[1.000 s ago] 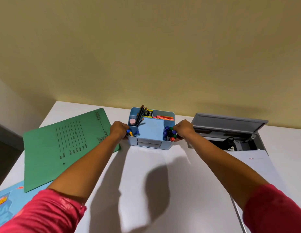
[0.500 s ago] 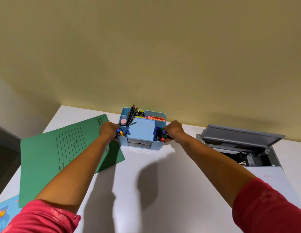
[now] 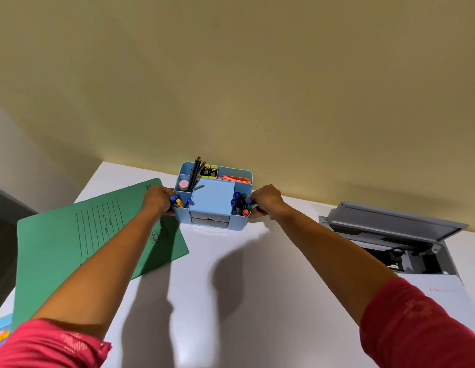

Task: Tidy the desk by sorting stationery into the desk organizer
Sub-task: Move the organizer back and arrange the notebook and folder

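A light blue desk organizer [image 3: 212, 200] stands at the far edge of the white desk [image 3: 231, 301], close to the wall. Pencils [image 3: 196, 170], a pink eraser [image 3: 184, 185], orange sticky notes [image 3: 236, 179], binder clips [image 3: 210, 170] and several markers [image 3: 241, 204] fill its compartments. My left hand [image 3: 156, 200] grips the organizer's left side. My right hand [image 3: 265, 200] grips its right side. Both arms are stretched out across the desk.
A green paper folder [image 3: 80, 240] lies at the left, partly under my left forearm. A blue book corner [image 3: 0, 330] shows at the bottom left. An open grey cable hatch [image 3: 390, 235] sits at the right, with white paper [image 3: 443, 293] in front of it.
Both hands stayed on the organizer's sides and carried it farther back and left toward the wall, away from the cable hatch.
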